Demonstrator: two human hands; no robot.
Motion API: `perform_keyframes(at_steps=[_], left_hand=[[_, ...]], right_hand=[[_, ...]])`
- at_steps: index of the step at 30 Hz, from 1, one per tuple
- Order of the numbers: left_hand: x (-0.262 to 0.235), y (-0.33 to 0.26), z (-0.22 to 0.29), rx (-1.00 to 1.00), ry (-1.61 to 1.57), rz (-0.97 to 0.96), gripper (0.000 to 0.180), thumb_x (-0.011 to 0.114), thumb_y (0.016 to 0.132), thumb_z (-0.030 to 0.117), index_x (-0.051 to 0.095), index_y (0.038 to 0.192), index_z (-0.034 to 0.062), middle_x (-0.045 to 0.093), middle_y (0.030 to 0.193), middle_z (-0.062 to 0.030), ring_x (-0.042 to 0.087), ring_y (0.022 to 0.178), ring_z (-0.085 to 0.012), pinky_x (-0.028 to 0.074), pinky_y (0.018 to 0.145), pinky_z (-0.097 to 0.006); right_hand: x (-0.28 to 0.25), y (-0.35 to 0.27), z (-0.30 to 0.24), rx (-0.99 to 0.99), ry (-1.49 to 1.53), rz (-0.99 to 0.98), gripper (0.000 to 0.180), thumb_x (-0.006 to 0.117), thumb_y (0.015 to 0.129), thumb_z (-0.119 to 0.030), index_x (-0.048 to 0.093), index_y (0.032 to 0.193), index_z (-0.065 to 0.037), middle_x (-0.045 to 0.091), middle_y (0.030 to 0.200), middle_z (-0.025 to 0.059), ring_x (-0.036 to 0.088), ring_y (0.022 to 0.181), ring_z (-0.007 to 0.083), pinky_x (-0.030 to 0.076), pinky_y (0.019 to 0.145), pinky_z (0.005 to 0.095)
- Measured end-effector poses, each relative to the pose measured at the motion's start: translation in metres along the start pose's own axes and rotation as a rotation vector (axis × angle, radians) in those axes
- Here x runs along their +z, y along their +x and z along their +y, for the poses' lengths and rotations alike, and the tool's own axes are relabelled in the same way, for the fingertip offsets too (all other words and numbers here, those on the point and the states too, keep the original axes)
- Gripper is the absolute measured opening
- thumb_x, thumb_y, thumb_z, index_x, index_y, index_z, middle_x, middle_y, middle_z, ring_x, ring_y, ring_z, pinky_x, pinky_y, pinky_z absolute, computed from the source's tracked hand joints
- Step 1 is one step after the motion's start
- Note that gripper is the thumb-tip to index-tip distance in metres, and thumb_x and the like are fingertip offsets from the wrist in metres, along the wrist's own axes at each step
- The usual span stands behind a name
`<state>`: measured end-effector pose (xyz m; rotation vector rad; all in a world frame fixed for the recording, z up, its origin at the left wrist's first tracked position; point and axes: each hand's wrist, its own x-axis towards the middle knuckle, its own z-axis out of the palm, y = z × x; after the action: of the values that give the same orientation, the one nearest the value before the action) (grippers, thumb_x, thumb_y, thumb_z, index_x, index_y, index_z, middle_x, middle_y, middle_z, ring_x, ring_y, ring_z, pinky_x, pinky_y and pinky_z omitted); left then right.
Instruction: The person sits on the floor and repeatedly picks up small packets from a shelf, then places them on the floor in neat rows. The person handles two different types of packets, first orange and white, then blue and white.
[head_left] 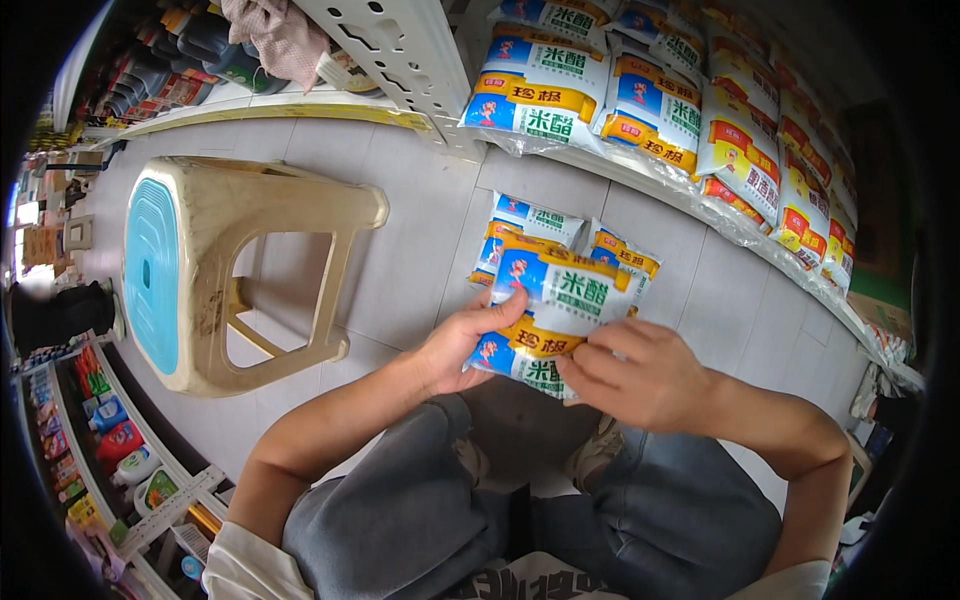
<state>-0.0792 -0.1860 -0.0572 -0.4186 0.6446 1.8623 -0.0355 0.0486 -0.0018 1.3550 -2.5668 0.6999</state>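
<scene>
A soft plastic pouch (556, 315), white with blue, yellow and green print, is held in front of the person's knees, above the tiled floor (420, 230). Its long axis runs from lower left to upper right, with the printed face turned up toward the camera and its top edge pointing away, toward the shelf. The left hand (455, 345) grips the pouch's left edge, thumb lying across the front and fingers hidden behind it. The right hand (640, 380) clasps the lower right corner, fingers curled over the front. Both forearms come up from the lower edge, bent at the elbows over grey trousers (420, 510).

Just behind the held pouch, two more pouches (525, 222) of the same kind lie flat on the floor, partly covered by it. Farther back, a low shelf (640, 170) carries a long row of like pouches (650, 100). To the left, well apart, a beige plastic stool (250, 270) with a blue seat lies on its side.
</scene>
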Motion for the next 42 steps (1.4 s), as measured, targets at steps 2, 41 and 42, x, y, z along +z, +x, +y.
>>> perform_keyframes(at_steps=[2,41,42], left_hand=[[0.000,0.000,0.008,0.046,0.024,0.009,0.051,0.056,0.099,0.035,0.041,0.138,0.0057,0.056,0.132,-0.0144,0.057,0.121,-0.0276,0.050,0.100,-0.042],[-0.123,0.023,-0.049,0.048,0.685,0.376,0.032,0.058,0.100,0.031,0.065,0.115,0.0037,0.070,0.104,-0.0059,0.064,0.088,-0.0104,0.054,0.079,-0.029],[-0.127,0.025,-0.051,0.055,0.733,0.374,0.032,0.057,0.100,0.031,0.065,0.115,0.0035,0.070,0.105,-0.0055,0.064,0.087,-0.0101,0.054,0.079,-0.028]], right_hand=[[-0.006,0.003,0.009,0.147,0.156,0.037,0.032,0.077,0.073,-0.025,0.065,0.095,-0.005,0.056,0.088,0.0037,0.056,0.088,0.0220,0.048,0.072,0.0346],[0.079,-0.034,0.021,1.155,1.060,-0.328,0.027,0.064,0.090,-0.020,0.063,0.107,0.001,0.072,0.096,0.0127,0.068,0.088,0.0198,0.053,0.076,0.0320],[0.075,-0.031,0.021,1.142,1.023,-0.352,0.027,0.064,0.090,-0.020,0.063,0.107,0.001,0.072,0.095,0.0129,0.069,0.088,0.0203,0.053,0.076,0.0323]])
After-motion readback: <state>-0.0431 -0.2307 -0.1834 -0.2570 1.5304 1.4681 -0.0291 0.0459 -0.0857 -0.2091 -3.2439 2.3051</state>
